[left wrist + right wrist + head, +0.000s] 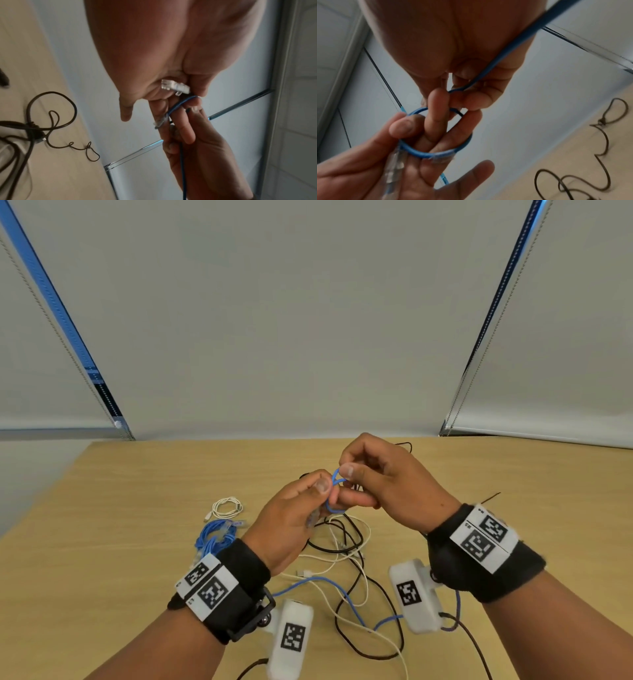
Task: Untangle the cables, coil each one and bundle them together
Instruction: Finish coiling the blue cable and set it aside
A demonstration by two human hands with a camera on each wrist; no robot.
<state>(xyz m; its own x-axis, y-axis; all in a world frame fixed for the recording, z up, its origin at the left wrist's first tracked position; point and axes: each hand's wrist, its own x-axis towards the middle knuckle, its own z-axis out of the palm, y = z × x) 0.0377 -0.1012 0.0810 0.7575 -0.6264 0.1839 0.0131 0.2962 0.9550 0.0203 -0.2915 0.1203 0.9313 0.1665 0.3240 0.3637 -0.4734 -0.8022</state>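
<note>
Both hands are raised above the wooden table [137, 542], working one blue network cable [334, 491]. My left hand [308, 498] pinches a small loop of it under the thumb, and its clear plug [175, 86] lies against the fingers. My right hand [352, 474] pinches the same loop from the other side, and the cable [505, 54] runs back across its palm. The loop [436, 154] circles fingers of both hands. The rest of the blue cable [325, 580] trails down through a tangle of black and white cables [346, 546].
A coiled blue cable [214, 537] and a small coiled white cable [226, 506] lie to the left of the hands. Loose black cable [599, 162] snakes over the table toward the right and near edges. Grey blinds [308, 320] close off the back.
</note>
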